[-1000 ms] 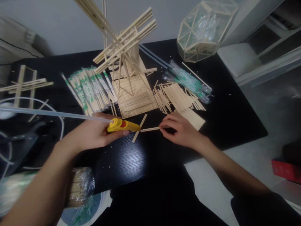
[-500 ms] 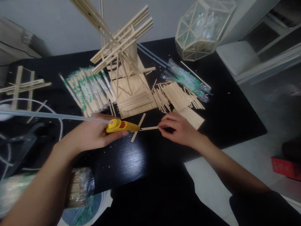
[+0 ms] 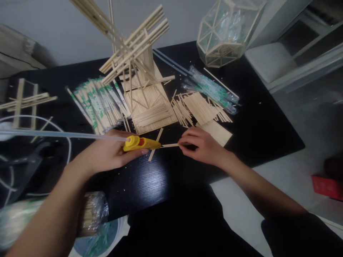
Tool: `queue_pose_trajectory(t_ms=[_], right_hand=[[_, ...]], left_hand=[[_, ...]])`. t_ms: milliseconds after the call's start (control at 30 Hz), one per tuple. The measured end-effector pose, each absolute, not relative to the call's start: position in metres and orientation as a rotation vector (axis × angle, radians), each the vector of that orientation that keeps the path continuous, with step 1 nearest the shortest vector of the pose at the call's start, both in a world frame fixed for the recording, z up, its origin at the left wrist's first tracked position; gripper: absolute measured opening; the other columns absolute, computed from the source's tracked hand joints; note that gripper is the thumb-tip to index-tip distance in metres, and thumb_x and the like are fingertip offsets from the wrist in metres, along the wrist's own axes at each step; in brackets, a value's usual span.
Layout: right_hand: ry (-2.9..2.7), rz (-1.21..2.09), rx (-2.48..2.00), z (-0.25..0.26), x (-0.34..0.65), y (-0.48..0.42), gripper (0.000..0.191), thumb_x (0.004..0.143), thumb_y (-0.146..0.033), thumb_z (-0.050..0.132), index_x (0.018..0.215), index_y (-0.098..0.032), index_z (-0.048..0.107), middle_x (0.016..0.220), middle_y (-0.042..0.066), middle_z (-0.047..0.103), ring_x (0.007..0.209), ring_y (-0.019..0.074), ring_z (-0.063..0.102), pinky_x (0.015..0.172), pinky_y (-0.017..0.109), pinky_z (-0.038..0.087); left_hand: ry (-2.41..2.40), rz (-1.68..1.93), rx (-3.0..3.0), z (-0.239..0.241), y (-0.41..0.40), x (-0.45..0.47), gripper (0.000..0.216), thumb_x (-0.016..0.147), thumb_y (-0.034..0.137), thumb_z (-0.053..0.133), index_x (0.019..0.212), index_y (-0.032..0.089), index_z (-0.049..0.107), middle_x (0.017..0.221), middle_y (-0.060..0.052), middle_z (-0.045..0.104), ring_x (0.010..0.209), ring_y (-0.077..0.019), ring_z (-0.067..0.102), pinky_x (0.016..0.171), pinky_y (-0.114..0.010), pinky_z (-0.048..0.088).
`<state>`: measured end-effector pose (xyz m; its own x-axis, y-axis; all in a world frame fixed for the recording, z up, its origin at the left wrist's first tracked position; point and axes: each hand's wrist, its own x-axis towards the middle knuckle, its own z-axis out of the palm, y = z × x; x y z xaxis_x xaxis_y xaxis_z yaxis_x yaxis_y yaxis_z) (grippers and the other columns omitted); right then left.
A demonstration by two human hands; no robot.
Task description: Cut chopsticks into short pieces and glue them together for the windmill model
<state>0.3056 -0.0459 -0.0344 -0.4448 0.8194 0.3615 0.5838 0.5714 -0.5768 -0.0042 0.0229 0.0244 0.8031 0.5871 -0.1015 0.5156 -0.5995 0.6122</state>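
My left hand is wrapped round a yellow hot glue gun, whose dark nozzle points right. A long translucent glue stick runs out of its back to the left edge. Between thumb and fingertips, my right hand pinches a thin wooden stick. The stick's left end is at the nozzle; whether they touch I cannot tell. Another short stick lies slanted on the table, passing beneath the gun's tip. Beyond my hands stands a structure of chopsticks on a slatted stick base.
Wrapped chopsticks lie at left, with more clear packets at right. Short cut sticks are piled near my right hand. A faceted stick-framed container stands at the back right. A bucket sits below the table's front edge.
The glue gun's nozzle has shifted slightly right along the pinched stick. My right hand stays nearly in place, and the whole view has moved a little.
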Motion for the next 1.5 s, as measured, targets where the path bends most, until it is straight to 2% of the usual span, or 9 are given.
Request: queue_pose_trajectory(t_ms=[400, 633, 833, 1000, 1133, 1267, 1500], right_hand=[[-2.159, 0.574, -1.120, -0.036, 0.303, -0.046, 0.012, 0.092, -0.015, 0.064, 0.089, -0.019, 0.074, 0.086, 0.004, 0.070, 0.081, 0.0180, 0.065, 0.076, 0.034, 0.052], [-2.158, 0.595, -1.131, -0.036, 0.303, -0.046, 0.011, 0.092, -0.016, 0.064, 0.090, -0.021, 0.074, 0.087, 0.004, 0.070, 0.082, 0.0181, 0.066, 0.077, 0.034, 0.052], [-2.151, 0.599, -1.119, -0.037, 0.304, -0.045, 0.011, 0.092, -0.016, 0.065, 0.090, -0.020, 0.075, 0.087, 0.005, 0.071, 0.083, 0.0186, 0.066, 0.077, 0.034, 0.052], [-2.154, 0.592, -1.114, -0.036, 0.304, -0.045, 0.011, 0.094, -0.018, 0.065, 0.091, -0.018, 0.076, 0.087, 0.006, 0.072, 0.082, 0.0181, 0.067, 0.076, 0.033, 0.052], [-2.137, 0.643, -1.131, -0.030, 0.309, -0.047, 0.011, 0.095, -0.018, 0.065, 0.100, -0.020, 0.075, 0.088, 0.004, 0.075, 0.083, 0.0178, 0.068, 0.078, 0.034, 0.053], [-2.081, 0.764, -1.207, -0.025, 0.313, -0.050, 0.023, 0.091, -0.015, 0.065, 0.113, -0.020, 0.071, 0.091, 0.003, 0.075, 0.081, 0.0167, 0.068, 0.077, 0.033, 0.054], [-2.054, 0.783, -1.223, -0.026, 0.311, -0.051, 0.023, 0.090, -0.014, 0.065, 0.112, -0.020, 0.068, 0.092, 0.002, 0.075, 0.077, 0.0152, 0.065, 0.076, 0.031, 0.054]], left_hand=[[0.739, 0.170, 2.368, 0.024, 0.024, 0.007, 0.027, 0.100, 0.039, 0.061, 0.083, 0.019, 0.068, 0.075, 0.002, 0.067, 0.062, -0.0091, 0.063, 0.058, -0.020, 0.045], [0.765, 0.089, 2.344, 0.026, 0.023, 0.012, 0.029, 0.100, 0.038, 0.059, 0.084, 0.016, 0.069, 0.077, -0.002, 0.068, 0.064, -0.0106, 0.063, 0.059, -0.022, 0.046], [0.738, 0.124, 2.342, 0.022, 0.023, 0.015, 0.026, 0.099, 0.040, 0.060, 0.084, 0.021, 0.069, 0.082, -0.003, 0.072, 0.065, -0.0133, 0.066, 0.057, -0.024, 0.048], [0.717, 0.132, 2.355, 0.024, 0.023, 0.020, 0.024, 0.099, 0.038, 0.061, 0.082, 0.021, 0.066, 0.076, -0.001, 0.068, 0.063, -0.0127, 0.063, 0.059, -0.024, 0.047], [0.703, 0.136, 2.359, 0.023, 0.024, 0.021, 0.024, 0.099, 0.037, 0.060, 0.083, 0.021, 0.066, 0.076, -0.001, 0.069, 0.062, -0.0123, 0.063, 0.058, -0.024, 0.046], [0.707, 0.133, 2.385, 0.022, 0.024, 0.020, 0.023, 0.099, 0.038, 0.060, 0.085, 0.021, 0.067, 0.077, -0.001, 0.069, 0.063, -0.0129, 0.063, 0.059, -0.024, 0.047], [0.708, 0.126, 2.380, 0.023, 0.023, 0.024, 0.027, 0.100, 0.040, 0.058, 0.082, 0.021, 0.066, 0.074, -0.002, 0.067, 0.062, -0.0137, 0.062, 0.060, -0.026, 0.046]])
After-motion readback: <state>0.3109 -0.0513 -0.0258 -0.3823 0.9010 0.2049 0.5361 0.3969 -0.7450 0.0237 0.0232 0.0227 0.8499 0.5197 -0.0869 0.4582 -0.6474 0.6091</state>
